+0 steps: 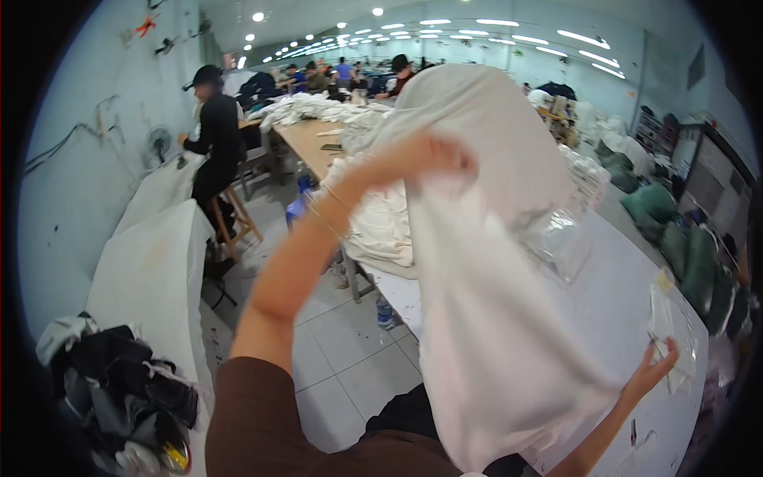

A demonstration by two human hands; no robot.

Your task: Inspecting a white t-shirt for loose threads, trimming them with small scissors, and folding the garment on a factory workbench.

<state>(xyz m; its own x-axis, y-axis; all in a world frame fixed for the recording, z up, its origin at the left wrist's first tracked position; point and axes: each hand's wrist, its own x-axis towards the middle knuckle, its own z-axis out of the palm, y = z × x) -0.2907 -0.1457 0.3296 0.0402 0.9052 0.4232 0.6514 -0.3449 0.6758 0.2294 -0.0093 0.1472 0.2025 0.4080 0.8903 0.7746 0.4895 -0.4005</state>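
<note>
A large piece of white cloth [493, 318] hangs from my raised left hand [445, 159], whose blurred fingers are closed on its top edge. The cloth is smeared by motion and spreads down in front of me, over the table's near edge. Whether it is a finished garment I cannot make out. Low on the right, my right hand [653, 372] has its fingers apart at a flat clear plastic bag [675, 326] on the white table [612, 294]. A lower corner of the cloth lies by my right wrist.
Beyond the cloth stands a tall heap under a pale cover [485, 111], with clear plastic bags [560, 238] beside it. White fabric piles [381, 226] lie at the table's left. Dark cloth [119, 381] fills the lower left. A person [213, 135] sits on a stool; green sacks [683, 254] line the right.
</note>
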